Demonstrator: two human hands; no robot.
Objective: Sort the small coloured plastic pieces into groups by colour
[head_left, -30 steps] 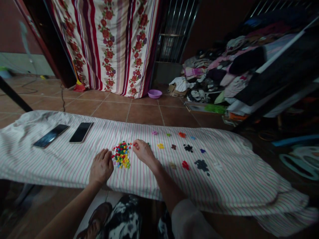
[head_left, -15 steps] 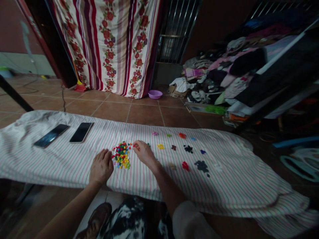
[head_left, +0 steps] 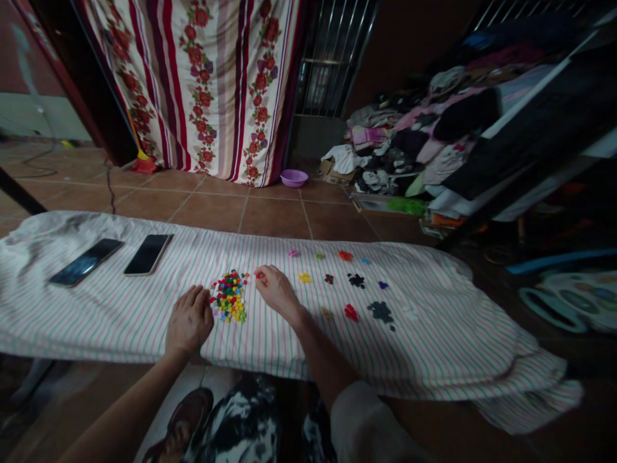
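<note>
A mixed pile of small coloured pieces (head_left: 231,297) lies on the striped cloth (head_left: 270,341). My left hand (head_left: 190,318) rests palm down at the pile's left edge, its fingers close together; anything under them is hidden. Just right of the pile, my right hand (head_left: 276,289) pinches a small red piece (head_left: 258,276) between thumb and finger. Separate one-colour groups spread to the right, among them yellow (head_left: 304,277), black (head_left: 357,280), orange (head_left: 344,256), red (head_left: 351,312) and dark grey (head_left: 382,312).
Two phones (head_left: 87,262) (head_left: 148,254) lie on the cloth at the left. Beyond the far edge are a purple basin (head_left: 294,178) on the tiled floor, a flowered curtain (head_left: 222,90) and a heap of clothes (head_left: 405,138) at the right.
The whole view has shifted, so the cloth and everything on it appear slightly further left and higher. Both hands keep nearly the same places beside the pile.
</note>
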